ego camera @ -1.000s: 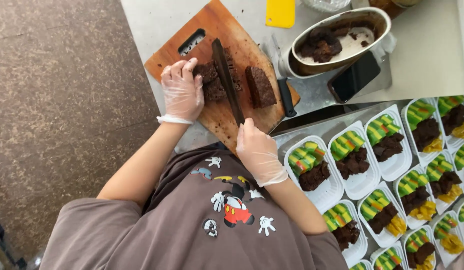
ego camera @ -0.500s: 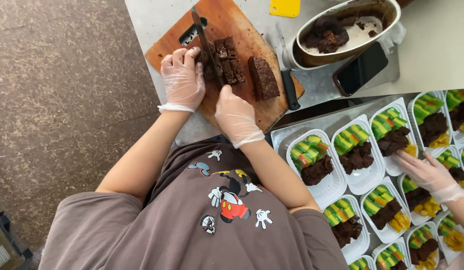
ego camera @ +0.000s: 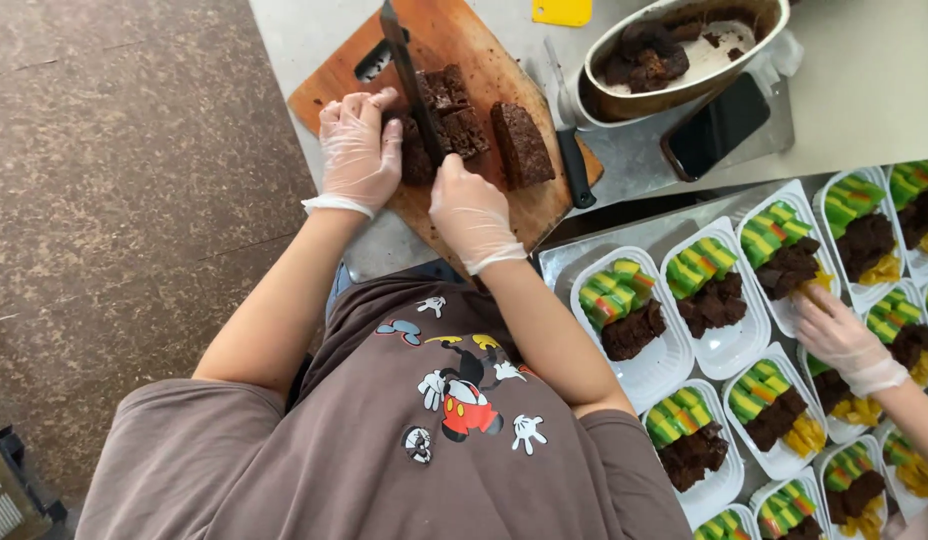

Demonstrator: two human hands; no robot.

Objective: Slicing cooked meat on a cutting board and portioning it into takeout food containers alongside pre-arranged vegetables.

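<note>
A dark brown cake block (ego camera: 452, 112) lies on a wooden cutting board (ego camera: 466, 35). My left hand (ego camera: 359, 150), in a clear glove, presses on the block's left side. My right hand (ego camera: 472, 208), also gloved, is closed on the handle of a long dark knife (ego camera: 402, 60). The blade lies across the block, pointing away from me. A separate cut slice (ego camera: 521, 143) sits just right of the block.
A black-handled knife (ego camera: 572, 165) lies at the board's right edge. Beyond it are a metal pan (ego camera: 752, 35) with cake remains, a black phone (ego camera: 716, 125) and a yellow scraper (ego camera: 562, 10). White tubs (ego camera: 644, 365) of striped and brown cake fill the right, where a co-worker's gloved hand (ego camera: 839, 338) reaches.
My right hand moved up from the board's near edge and took the knife handle. The blade now sits across the cake. A co-worker's hand came in at the right.
</note>
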